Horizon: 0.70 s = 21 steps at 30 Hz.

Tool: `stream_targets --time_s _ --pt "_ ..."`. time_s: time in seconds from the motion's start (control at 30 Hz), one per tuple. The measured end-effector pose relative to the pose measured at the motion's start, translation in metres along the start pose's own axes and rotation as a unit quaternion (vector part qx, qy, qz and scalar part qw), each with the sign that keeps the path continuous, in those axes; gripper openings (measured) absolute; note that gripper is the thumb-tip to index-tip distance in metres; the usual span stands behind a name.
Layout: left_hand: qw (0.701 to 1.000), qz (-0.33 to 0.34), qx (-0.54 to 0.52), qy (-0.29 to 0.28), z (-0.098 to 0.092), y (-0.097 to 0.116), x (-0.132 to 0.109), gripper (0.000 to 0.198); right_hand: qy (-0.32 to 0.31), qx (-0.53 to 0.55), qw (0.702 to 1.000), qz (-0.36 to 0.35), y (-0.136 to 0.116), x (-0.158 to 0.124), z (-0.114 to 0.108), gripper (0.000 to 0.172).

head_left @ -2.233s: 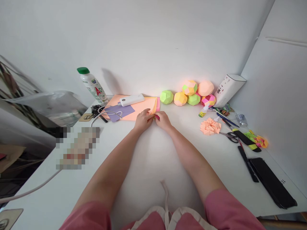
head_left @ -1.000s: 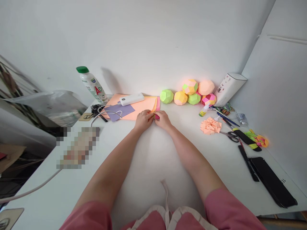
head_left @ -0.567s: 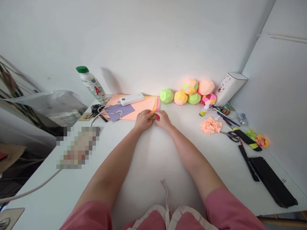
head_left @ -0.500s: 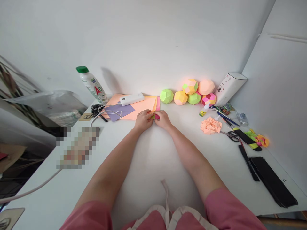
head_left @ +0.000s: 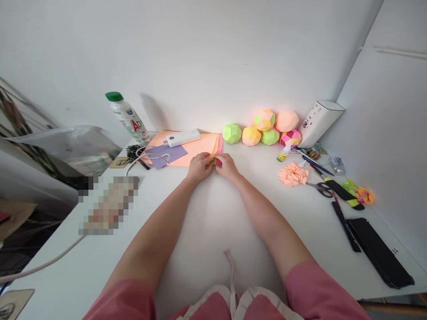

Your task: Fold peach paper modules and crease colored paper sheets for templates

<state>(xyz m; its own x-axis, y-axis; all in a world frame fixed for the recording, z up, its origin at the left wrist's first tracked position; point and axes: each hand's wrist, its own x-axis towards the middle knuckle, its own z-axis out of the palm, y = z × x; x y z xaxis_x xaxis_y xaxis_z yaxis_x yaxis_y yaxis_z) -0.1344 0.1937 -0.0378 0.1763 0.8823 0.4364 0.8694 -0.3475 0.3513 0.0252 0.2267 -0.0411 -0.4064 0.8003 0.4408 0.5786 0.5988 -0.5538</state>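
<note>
My left hand (head_left: 199, 167) and my right hand (head_left: 227, 166) meet at the near edge of a stack of coloured paper sheets (head_left: 196, 149). Between their closed fingertips is a small folded paper piece (head_left: 218, 162), showing magenta and green. Most of it is hidden by the fingers. Just behind and left of my hands, a white power bank (head_left: 183, 138) lies on the sheets, with a purple paper (head_left: 176, 154) partly under its white cable.
Faceted paper balls (head_left: 251, 136) line the wall. To the right lie a glue bottle (head_left: 282, 154), a folded peach paper piece (head_left: 293, 175), scissors (head_left: 323, 190), a cutter (head_left: 343, 192) and a black case (head_left: 380, 251). A white bottle (head_left: 130, 118) stands at the back left.
My fingers have shifted slightly around the folded paper piece, and less of its green side shows. Everything else stays where it was.
</note>
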Motion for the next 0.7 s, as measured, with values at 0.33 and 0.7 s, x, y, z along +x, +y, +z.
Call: stream_targets --time_s 0.33,0.7 --pt "1.0 0.006 -0.008 0.006 0.0011 -0.0018 0.0002 0.029 0.002 -0.001 1.0 0.008 -0.0026 -0.0011 -0.0017 0.03" --pt "1.0 0.001 -0.014 0.004 0.0002 -0.0004 0.0008 0.026 0.002 -0.047 0.995 0.09 0.0018 0.0031 -0.0017 0.023"
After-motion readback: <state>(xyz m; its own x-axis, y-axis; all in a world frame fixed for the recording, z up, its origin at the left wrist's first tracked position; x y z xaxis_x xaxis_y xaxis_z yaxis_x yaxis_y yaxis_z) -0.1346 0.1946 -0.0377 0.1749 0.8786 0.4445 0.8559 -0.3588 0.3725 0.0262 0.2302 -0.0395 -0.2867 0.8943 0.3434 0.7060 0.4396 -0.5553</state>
